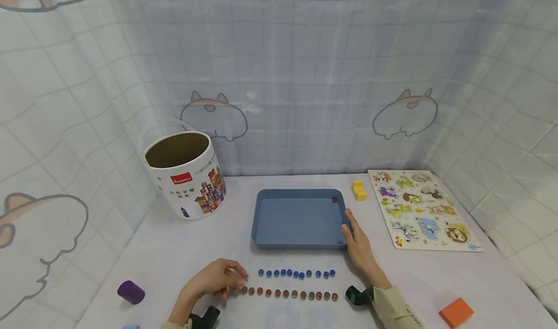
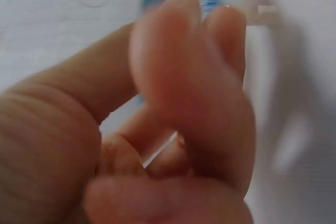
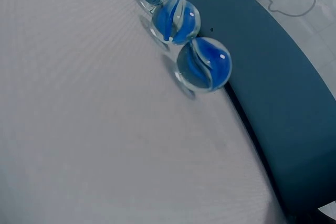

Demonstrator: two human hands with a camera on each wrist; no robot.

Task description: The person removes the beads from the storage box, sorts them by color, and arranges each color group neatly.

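Observation:
My right hand (image 1: 361,249) holds the blue-grey tray (image 1: 301,246) at its right wall, thumb at the rim and fingers along the outer side. A dark reddish marble (image 1: 334,199) lies in the tray's far right corner. In front of the tray runs a row of blue-swirled glass marbles (image 3: 203,64). Nearer is a second row, of reddish-brown marbles (image 1: 286,294). My left hand (image 1: 215,276) is at that row's left end, fingers bent and fingertips close to the end marble (image 1: 244,289). The left wrist view is blurred, and I cannot tell whether a marble sits between the fingertips.
A white printed bucket (image 1: 187,179) stands at the back left. Right of the tray are a yellow block (image 1: 359,191) and an animal puzzle board (image 1: 425,210). A purple cylinder (image 1: 131,292) lies at the left, an orange block (image 1: 456,313) at the front right.

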